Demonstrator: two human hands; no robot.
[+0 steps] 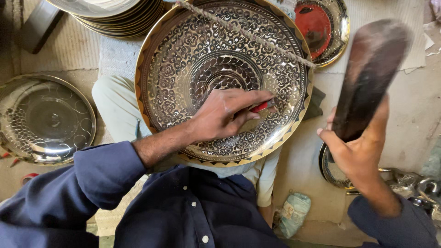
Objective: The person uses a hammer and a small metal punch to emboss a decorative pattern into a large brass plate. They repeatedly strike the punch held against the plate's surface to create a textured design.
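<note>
1. Engraved brass tray [193, 59] fills the centre of the frame, propped on the person's lap, its patterned face tilted up toward the camera.
2. Left of it, a plainer tray [43, 119] lies flat on the floor; a stack of trays [115, 18] sits at upper left.
3. Left hand [225, 115] rests on the tray's lower middle, fingers closed around a small red-handled chisel [262, 106] pointing right.
4. Right hand [356, 147], off the tray's right rim, grips a dark wooden mallet [372, 73], raised and blurred, its long axis running up-right, above and right of the chisel.
</note>
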